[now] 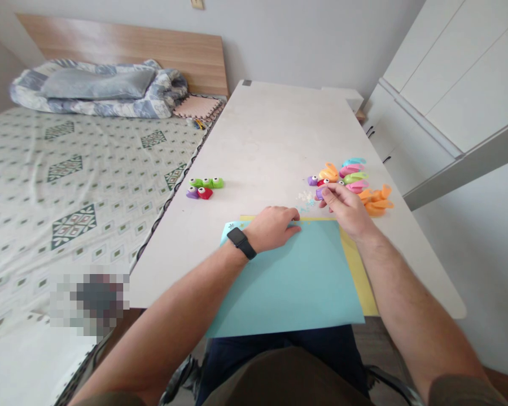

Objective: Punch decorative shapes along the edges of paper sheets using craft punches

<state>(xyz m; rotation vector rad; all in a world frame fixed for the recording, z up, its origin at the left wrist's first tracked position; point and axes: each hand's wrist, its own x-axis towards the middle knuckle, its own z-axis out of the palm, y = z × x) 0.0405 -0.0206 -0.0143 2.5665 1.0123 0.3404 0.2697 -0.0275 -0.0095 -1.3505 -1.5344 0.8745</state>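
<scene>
Between the thumb and fingers of my right hand (347, 211) is a small purple paper punch (320, 194) with a round eye. My left hand (275, 225), wearing a black watch (241, 242), is curled at the far edge of a light blue sheet of paper (288, 287), thumb on top and fingertips partly hidden. A small dark snowflake-like mark sits in the sheet's far left corner. Beneath it, a yellow sheet (359, 273) shows along the right side and far edge. White and blue paper bits (307, 200) lie between my hands.
At the left stand several green, purple and red punches (203, 188). Beyond my right hand are more punches, with orange (376, 202), pink (351, 169) and blue ones among them. A bed (110, 186) adjoins the white table (279, 129) on the left; white cabinets (423, 113) stand right.
</scene>
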